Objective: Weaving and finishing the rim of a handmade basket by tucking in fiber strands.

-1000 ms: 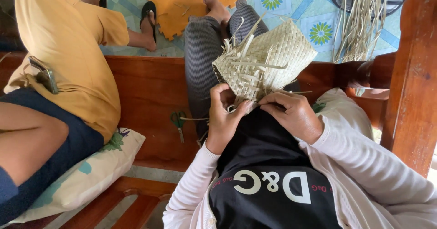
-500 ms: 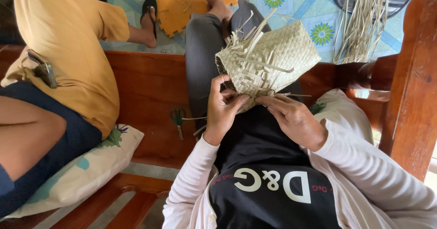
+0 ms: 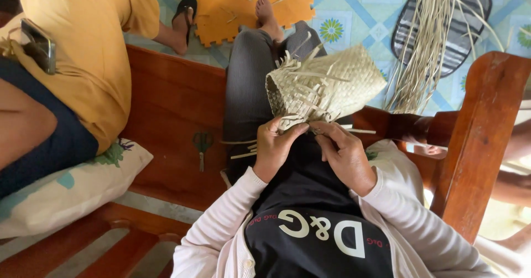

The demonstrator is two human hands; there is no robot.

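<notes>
- Wooden bench [image 3: 171, 106]: the seat surface fills the middle of the view. A second person in a yellow shirt [image 3: 83, 51] sits at 9 o'clock from the work, beside a patterned cushion [image 3: 72, 184]. That person's hands are not involved.
- Woven basket [image 3: 323, 87]: the workpiece sits just above frame centre, over the person's lap, with both hands under its near edge. Judged state: the body wall is closed in a tight plaited pattern on the side facing the camera, so the main weaving appears complete.
- Remaining work, as a judgement: the rim at 7 o'clock of the basket is unfinished. Many loose strip ends [image 3: 301, 71] project from the opening at uneven lengths; none of these appear tucked or trimmed.
- Bundle of raw strips [image 3: 426, 51]: lies on the tiled floor at 2 o'clock from the basket, across a striped mat [image 3: 470, 12]. Stock material is available; whether more is needed cannot be told.
- Orange foam mat [image 3: 238, 7]: on the floor at 11 o'clock, with a few scraps on it.
- Left hand [image 3: 276, 148]: curled, thumb and fingers pinched on the basket's lower rim at 6 o'clock of the workpiece.
- Right hand [image 3: 345, 153]: partly closed, fingertips pressed on strip ends at the same rim, just beside the left hand.
- Scissors [image 3: 202, 145]: green-handled, lying on the surface at 9 o'clock from the left hand, apart from it and untouched.
- Cut strip pieces [image 3: 243, 148]: a few short lengths lie on the lap between scissors and left hand.
</notes>
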